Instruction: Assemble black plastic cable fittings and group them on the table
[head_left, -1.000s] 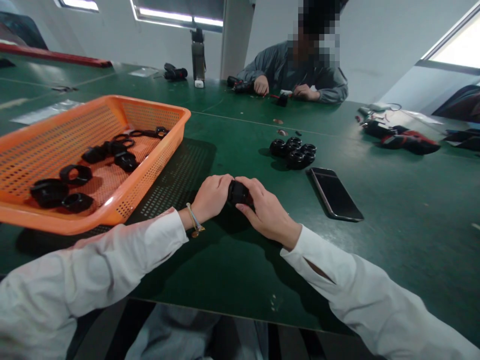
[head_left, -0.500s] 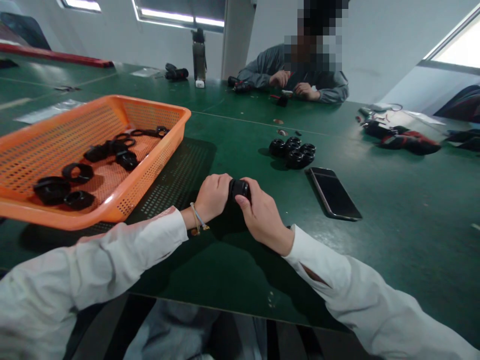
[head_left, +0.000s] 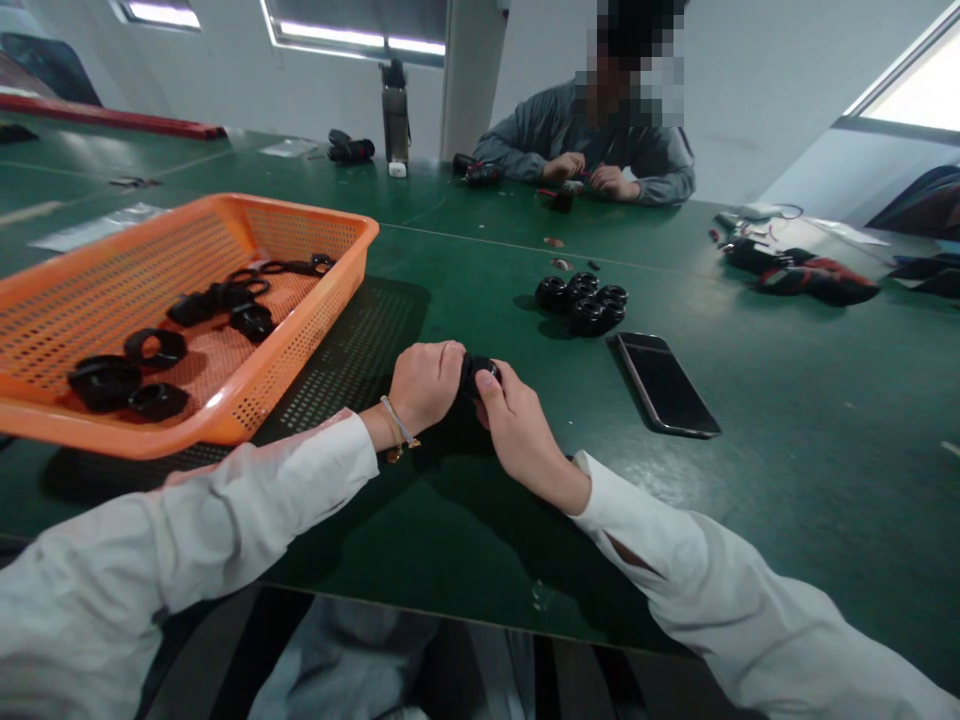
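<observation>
Between my two hands is a black cylindrical plastic fitting (head_left: 478,371), above the green table. My left hand (head_left: 429,385) is closed around its left end, knuckles up. My right hand (head_left: 517,412) grips the right end, with the thumb pressed on its near side. Much of the fitting is covered by my fingers, so its full shape is hidden. To the left, an orange perforated basket (head_left: 300,372) holds several loose black rings and nut-like parts (head_left: 155,347). Beyond my right hand, several black ring-shaped fittings (head_left: 585,303) stand in a tight cluster.
A phone (head_left: 666,385) lies right of my right hand. Across the green table (head_left: 795,480) sits a person in a grey sleeve (head_left: 517,135), hands on small parts. Black and red items (head_left: 802,272) lie at the far right. A dark upright device (head_left: 395,120) stands at the back.
My left wrist has turned a little and its knuckles have rolled over. The right hand has tilted and shifted slightly downward. Both hands still hold the black fitting.
</observation>
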